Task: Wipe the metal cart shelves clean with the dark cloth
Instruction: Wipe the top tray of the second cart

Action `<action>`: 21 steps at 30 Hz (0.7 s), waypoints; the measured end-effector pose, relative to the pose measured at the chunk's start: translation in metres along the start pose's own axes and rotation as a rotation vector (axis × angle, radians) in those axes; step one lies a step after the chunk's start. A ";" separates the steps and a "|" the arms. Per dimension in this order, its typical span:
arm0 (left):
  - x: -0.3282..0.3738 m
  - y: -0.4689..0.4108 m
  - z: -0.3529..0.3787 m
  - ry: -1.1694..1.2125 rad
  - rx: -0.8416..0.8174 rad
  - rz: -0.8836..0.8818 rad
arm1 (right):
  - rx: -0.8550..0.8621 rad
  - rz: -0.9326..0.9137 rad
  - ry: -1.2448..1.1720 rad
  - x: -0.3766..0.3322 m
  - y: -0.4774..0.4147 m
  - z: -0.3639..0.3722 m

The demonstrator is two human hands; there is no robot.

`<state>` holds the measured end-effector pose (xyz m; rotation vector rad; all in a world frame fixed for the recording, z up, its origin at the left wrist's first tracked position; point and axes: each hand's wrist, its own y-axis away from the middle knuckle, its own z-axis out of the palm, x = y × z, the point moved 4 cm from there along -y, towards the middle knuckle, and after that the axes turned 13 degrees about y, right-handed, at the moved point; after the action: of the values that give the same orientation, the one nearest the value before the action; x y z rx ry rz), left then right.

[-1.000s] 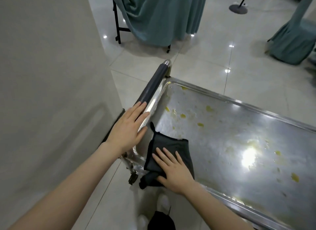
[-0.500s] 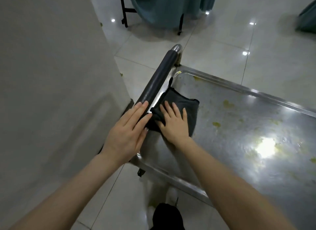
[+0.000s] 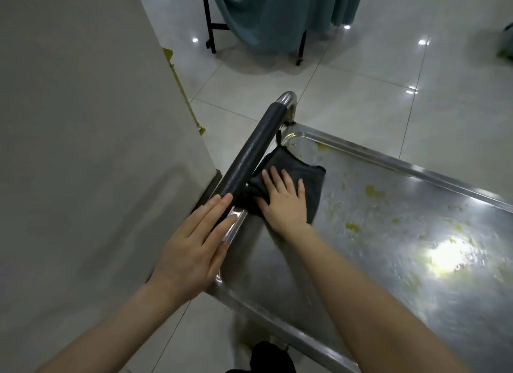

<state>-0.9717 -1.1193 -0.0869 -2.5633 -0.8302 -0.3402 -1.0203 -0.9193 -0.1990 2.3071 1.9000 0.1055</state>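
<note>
Dark cloth [image 3: 308, 173] is pressed flat on the top shelf [image 3: 388, 261] beside the padded handle [image 3: 249, 159] by the right hand [image 3: 286, 203], fingers [image 3: 274, 178] splayed for coverage. Left hand [image 3: 191, 250], fingers [image 3: 211, 214] straight together, is laid on the handle, probably steadying the cart [image 3: 291, 334].

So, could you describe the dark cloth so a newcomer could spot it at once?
Find the metal cart shelf, smeared with yellow specks. At its end by the black padded handle, the right hand presses flat on the dark cloth. It is the only soft, matte thing on the shiny steel.
</note>
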 end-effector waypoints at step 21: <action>0.032 -0.007 0.055 0.326 -0.096 -0.034 | -0.043 0.147 0.126 0.019 0.082 0.007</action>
<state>-0.9451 -1.0729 -0.1220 -2.4857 -0.7510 -0.8011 -0.9362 -0.9168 -0.1938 2.4622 1.7607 0.3125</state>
